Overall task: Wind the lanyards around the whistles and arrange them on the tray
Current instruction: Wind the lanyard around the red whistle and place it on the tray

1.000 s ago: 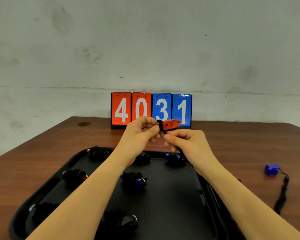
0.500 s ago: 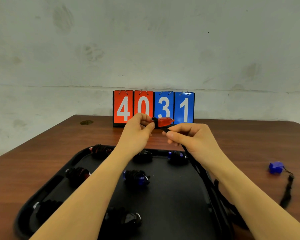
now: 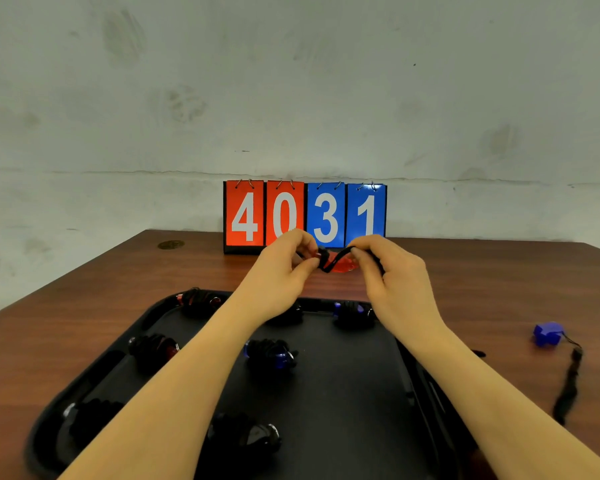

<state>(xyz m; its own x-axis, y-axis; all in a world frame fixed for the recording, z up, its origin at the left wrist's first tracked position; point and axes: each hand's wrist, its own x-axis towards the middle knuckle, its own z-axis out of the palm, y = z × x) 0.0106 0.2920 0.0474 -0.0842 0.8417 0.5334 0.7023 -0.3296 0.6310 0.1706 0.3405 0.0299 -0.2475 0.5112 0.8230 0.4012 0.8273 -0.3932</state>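
Red whistle (image 3: pixel 343 263) is held in the air above the far edge of the black tray (image 3: pixel 354 393), in front of the scoreboard (image 3: pixel 305 216) showing 4031. Its left end is pinched by the left hand (image 3: pixel 284 271), thumb and fingers curled round it. The black lanyard (image 3: pixel 340 255) is gripped by the right hand (image 3: pixel 392 275) just right of the whistle; a few turns are already wrapped on the whistle body, with a short loop arching from there to the right fingers. Seven wound whistles are seen on the tray: three along the far edge, two in the middle row, two near; one far whistle is partly hidden by the left wrist. A blue whistle (image 3: pixel 548 334) with its lanyard unwound (image 3: pixel 568 382) is lying on the bench (image 3: pixel 84 317), well right of the tray.
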